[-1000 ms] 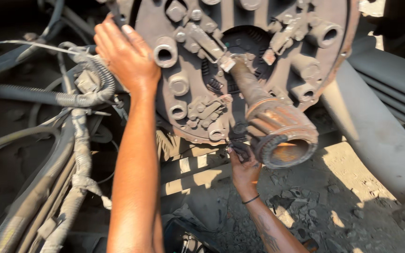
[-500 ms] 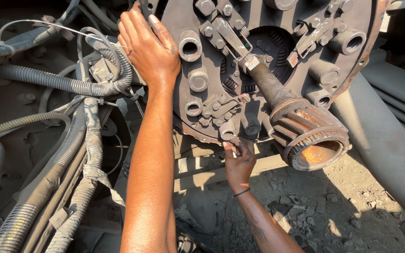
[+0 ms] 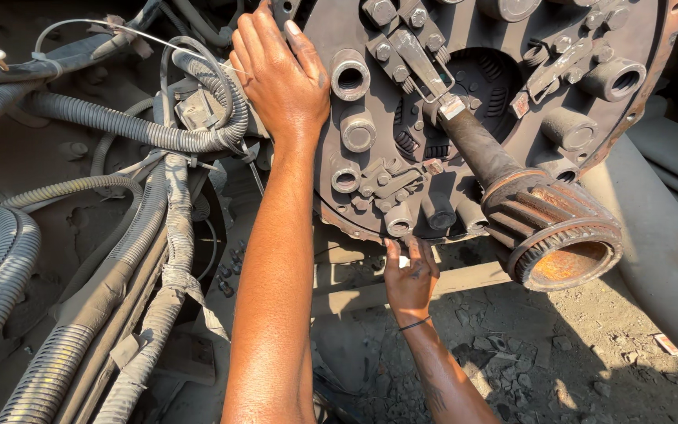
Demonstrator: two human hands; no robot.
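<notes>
Item, large round clutch plate (image 3: pixel 512 102), grimy grey metal studded with bolts and cylindrical bosses: my left hand (image 3: pixel 280 74) lies flat on its upper left rim, fingers spread, gripping nothing, while my right hand (image 3: pixel 410 275) reaches up to its lower edge, fingertips touching the underside, also closed on nothing. Item, rusty splined shaft (image 3: pixel 547 228) jutting from the centre toward me. Surroundings: ribbed hoses (image 3: pixel 127 129) and cable bundles crowd the left; dusty rubble-strewn ground (image 3: pixel 574 353) below, sunlit.

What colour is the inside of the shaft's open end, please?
Rusty orange, in the head view: shaft.
</notes>
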